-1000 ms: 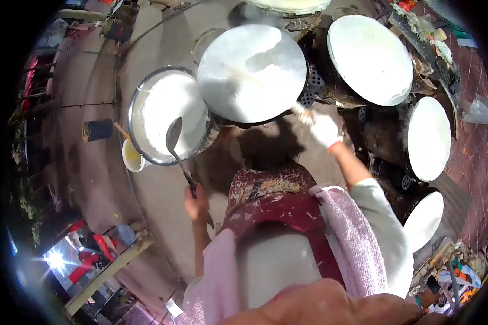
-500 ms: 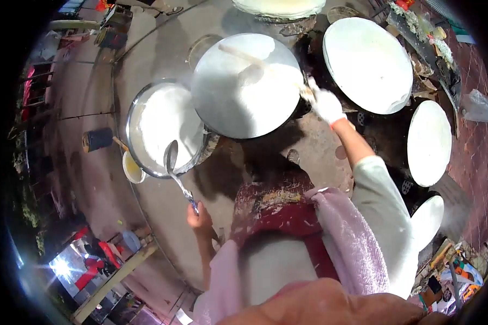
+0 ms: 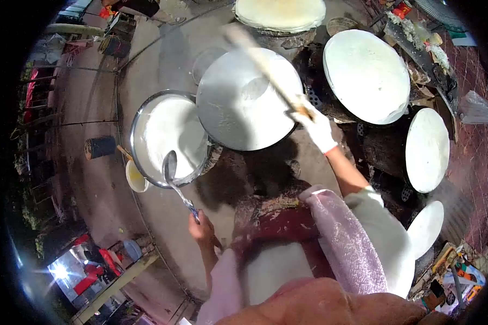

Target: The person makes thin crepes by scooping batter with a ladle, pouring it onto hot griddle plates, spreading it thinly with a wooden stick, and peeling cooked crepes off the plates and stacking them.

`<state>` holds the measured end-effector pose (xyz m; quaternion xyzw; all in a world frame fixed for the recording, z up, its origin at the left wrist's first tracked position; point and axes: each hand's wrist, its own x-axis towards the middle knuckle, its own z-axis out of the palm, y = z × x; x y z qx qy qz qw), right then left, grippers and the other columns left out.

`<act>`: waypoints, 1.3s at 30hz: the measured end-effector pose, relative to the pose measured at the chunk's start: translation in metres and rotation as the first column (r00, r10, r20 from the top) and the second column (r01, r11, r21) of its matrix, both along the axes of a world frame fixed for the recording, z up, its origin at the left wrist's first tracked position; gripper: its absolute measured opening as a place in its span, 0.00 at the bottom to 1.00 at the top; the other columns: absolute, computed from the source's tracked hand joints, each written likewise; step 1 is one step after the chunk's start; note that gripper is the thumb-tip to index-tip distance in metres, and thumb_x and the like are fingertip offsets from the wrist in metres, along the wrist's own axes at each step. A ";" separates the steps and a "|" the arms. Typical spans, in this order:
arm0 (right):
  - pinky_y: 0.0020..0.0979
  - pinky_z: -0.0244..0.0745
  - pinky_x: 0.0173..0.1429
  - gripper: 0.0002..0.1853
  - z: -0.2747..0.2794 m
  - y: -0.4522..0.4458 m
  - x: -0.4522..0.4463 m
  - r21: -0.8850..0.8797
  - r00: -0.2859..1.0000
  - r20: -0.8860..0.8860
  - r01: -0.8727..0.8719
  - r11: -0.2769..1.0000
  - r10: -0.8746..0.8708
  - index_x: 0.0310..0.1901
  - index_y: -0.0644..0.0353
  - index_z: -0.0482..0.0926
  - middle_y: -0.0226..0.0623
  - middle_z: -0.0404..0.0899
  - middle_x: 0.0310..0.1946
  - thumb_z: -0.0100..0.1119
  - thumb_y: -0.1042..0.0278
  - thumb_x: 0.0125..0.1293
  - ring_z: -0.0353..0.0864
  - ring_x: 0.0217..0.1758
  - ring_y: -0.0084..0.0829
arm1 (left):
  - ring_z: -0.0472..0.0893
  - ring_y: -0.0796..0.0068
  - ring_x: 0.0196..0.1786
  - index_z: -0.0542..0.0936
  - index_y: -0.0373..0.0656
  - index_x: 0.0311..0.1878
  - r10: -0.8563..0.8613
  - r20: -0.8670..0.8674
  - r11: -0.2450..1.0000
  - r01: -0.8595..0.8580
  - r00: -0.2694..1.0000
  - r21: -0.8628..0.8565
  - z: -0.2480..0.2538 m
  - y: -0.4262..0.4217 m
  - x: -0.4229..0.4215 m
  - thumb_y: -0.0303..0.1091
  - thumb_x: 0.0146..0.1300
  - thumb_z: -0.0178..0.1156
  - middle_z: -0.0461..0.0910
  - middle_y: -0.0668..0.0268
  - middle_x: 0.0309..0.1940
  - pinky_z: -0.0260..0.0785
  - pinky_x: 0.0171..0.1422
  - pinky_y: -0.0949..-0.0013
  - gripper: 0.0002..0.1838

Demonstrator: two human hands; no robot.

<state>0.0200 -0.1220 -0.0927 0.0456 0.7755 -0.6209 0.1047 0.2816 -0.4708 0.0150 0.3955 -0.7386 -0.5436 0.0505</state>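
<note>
My left hand (image 3: 201, 229), bare, is closed round the handle of a metal ladle (image 3: 169, 167). The ladle's bowl is over the near rim of a wide metal basin (image 3: 136, 130) of white liquid (image 3: 171, 127). In a white glove, my right hand (image 3: 315, 125) grips a long pale wooden stick (image 3: 265, 67). The stick slants up and left above a round griddle (image 3: 244, 116), whose surface looks whitish, and its far end is blurred.
Round white sheets lie on a griddle at the upper right (image 3: 366, 76), with more at the right (image 3: 427, 150) and lower right (image 3: 425, 230). A stack (image 3: 280, 13) is at the top. A small white bucket (image 3: 136, 177) touches the basin's left side.
My right hand has swung the stick from low over the griddle to a steeper slant, its far end past the griddle's upper left edge. The ladle stays near the basin's rim.
</note>
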 end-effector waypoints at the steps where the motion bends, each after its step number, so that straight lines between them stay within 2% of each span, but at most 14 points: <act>1: 0.26 0.71 0.61 0.26 -0.035 0.013 0.017 -0.252 0.978 0.018 0.207 0.945 -0.209 0.61 0.62 0.75 0.37 0.78 0.57 0.65 0.59 0.64 0.77 0.56 0.27 | 0.63 0.86 0.15 0.72 0.43 0.37 -0.041 -0.005 0.999 0.041 0.999 -0.013 0.001 0.000 -0.006 0.35 0.71 0.53 0.65 0.76 0.16 0.54 0.18 0.77 0.07; 3: 0.23 0.71 0.59 0.22 -0.068 0.031 0.047 -0.228 0.975 0.075 0.223 0.948 -0.212 0.59 0.68 0.75 0.34 0.79 0.55 0.64 0.69 0.65 0.76 0.54 0.22 | 0.60 0.86 0.14 0.70 0.44 0.34 0.034 -0.022 0.997 -0.033 0.999 0.070 -0.012 0.000 -0.018 0.35 0.72 0.53 0.64 0.76 0.14 0.51 0.16 0.77 0.09; 5: 0.21 0.71 0.56 0.20 -0.044 0.029 0.063 -0.285 0.944 0.328 0.103 0.953 -0.004 0.56 0.64 0.78 0.33 0.79 0.54 0.66 0.68 0.64 0.75 0.53 0.19 | 0.61 0.88 0.15 0.71 0.45 0.35 0.003 -0.022 0.991 0.000 1.000 0.134 -0.015 0.003 -0.026 0.37 0.72 0.54 0.65 0.77 0.16 0.53 0.18 0.78 0.09; 9: 0.19 0.70 0.47 0.16 -0.035 0.053 0.044 -0.272 0.982 0.171 0.131 0.953 -0.086 0.53 0.65 0.80 0.26 0.81 0.43 0.63 0.68 0.66 0.74 0.42 0.14 | 0.61 0.87 0.15 0.71 0.45 0.35 -0.011 0.028 1.000 0.010 1.000 0.016 -0.019 0.018 -0.041 0.37 0.72 0.54 0.65 0.76 0.17 0.52 0.18 0.78 0.09; 14: 0.19 0.68 0.33 0.15 0.017 0.061 0.031 -0.139 0.875 0.462 -0.090 0.986 0.145 0.52 0.64 0.81 0.20 0.80 0.33 0.60 0.65 0.68 0.71 0.30 0.10 | 0.63 0.89 0.18 0.71 0.45 0.34 -0.049 0.003 0.998 0.049 0.999 0.047 -0.016 0.031 -0.051 0.35 0.71 0.54 0.66 0.76 0.17 0.53 0.20 0.79 0.09; 17: 0.18 0.73 0.45 0.15 -0.015 0.054 0.046 -0.369 0.954 0.241 -0.081 0.926 0.180 0.52 0.62 0.81 0.23 0.80 0.40 0.63 0.68 0.66 0.75 0.39 0.14 | 0.63 0.89 0.18 0.72 0.44 0.35 -0.093 -0.040 0.990 0.097 0.995 0.102 -0.005 0.040 -0.066 0.35 0.72 0.54 0.67 0.76 0.18 0.54 0.20 0.78 0.09; 19: 0.19 0.72 0.53 0.16 -0.001 0.063 0.037 -0.114 0.964 0.225 -0.117 0.987 0.140 0.54 0.66 0.79 0.28 0.81 0.45 0.63 0.71 0.65 0.76 0.46 0.17 | 0.63 0.86 0.17 0.73 0.42 0.35 -0.244 -0.064 0.967 0.237 0.968 -0.098 -0.018 0.029 -0.078 0.35 0.71 0.54 0.66 0.75 0.17 0.54 0.20 0.77 0.09; 20: 0.20 0.72 0.55 0.17 -0.015 0.061 0.031 -0.233 0.980 0.192 -0.001 0.972 0.047 0.55 0.67 0.78 0.30 0.82 0.47 0.62 0.71 0.65 0.76 0.48 0.18 | 0.63 0.85 0.17 0.73 0.42 0.35 -0.376 -0.057 0.902 0.351 0.925 -0.250 -0.028 0.018 -0.085 0.35 0.71 0.54 0.66 0.75 0.17 0.55 0.20 0.77 0.09; 22: 0.22 0.71 0.56 0.18 -0.012 0.059 0.034 -0.085 0.972 0.211 -0.089 0.992 0.106 0.56 0.67 0.78 0.31 0.82 0.48 0.62 0.70 0.66 0.76 0.48 0.20 | 0.64 0.83 0.16 0.73 0.42 0.33 -0.464 -0.048 0.859 0.436 0.885 -0.268 -0.039 0.008 -0.106 0.35 0.71 0.54 0.66 0.74 0.16 0.55 0.19 0.76 0.10; 24: 0.23 0.71 0.57 0.19 -0.009 0.044 0.047 -0.063 0.955 0.246 -0.155 0.986 0.166 0.57 0.68 0.77 0.34 0.82 0.48 0.61 0.69 0.66 0.77 0.49 0.21 | 0.64 0.81 0.14 0.73 0.42 0.32 -0.389 -0.054 0.921 0.389 0.920 -0.004 -0.013 0.028 -0.139 0.34 0.70 0.55 0.67 0.72 0.16 0.56 0.18 0.75 0.10; 25: 0.23 0.71 0.56 0.19 -0.016 0.041 0.055 -0.138 0.955 0.232 -0.158 0.978 0.187 0.56 0.68 0.77 0.36 0.83 0.47 0.61 0.68 0.66 0.77 0.49 0.20 | 0.64 0.82 0.14 0.72 0.43 0.31 -0.412 -0.070 0.909 0.415 0.909 0.041 -0.010 0.030 -0.152 0.35 0.70 0.54 0.67 0.73 0.15 0.55 0.17 0.75 0.11; 34: 0.25 0.70 0.60 0.24 0.003 -0.011 0.104 0.117 0.973 0.228 -0.051 0.992 0.023 0.59 0.65 0.76 0.35 0.82 0.52 0.65 0.63 0.64 0.78 0.51 0.23 | 0.63 0.80 0.13 0.70 0.41 0.28 -0.531 -0.246 0.719 0.585 0.811 0.377 -0.076 0.016 -0.284 0.31 0.68 0.53 0.66 0.71 0.16 0.55 0.17 0.74 0.11; 38: 0.23 0.71 0.58 0.25 -0.040 -0.014 0.156 -0.194 0.913 0.171 0.401 0.896 -0.371 0.61 0.67 0.74 0.37 0.82 0.50 0.65 0.67 0.63 0.77 0.51 0.22 | 0.64 0.80 0.16 0.70 0.39 0.30 -0.523 -0.260 0.624 0.573 0.811 0.532 -0.087 0.024 -0.293 0.29 0.68 0.52 0.67 0.69 0.18 0.55 0.19 0.75 0.09; 39: 0.23 0.70 0.58 0.22 -0.034 -0.029 0.168 -0.045 0.894 0.255 0.391 0.919 -0.368 0.59 0.67 0.76 0.34 0.82 0.49 0.64 0.67 0.64 0.76 0.50 0.20 | 0.64 0.80 0.16 0.70 0.39 0.30 -0.533 -0.230 0.613 0.559 0.814 0.559 -0.089 0.025 -0.292 0.29 0.69 0.52 0.68 0.69 0.18 0.56 0.19 0.75 0.09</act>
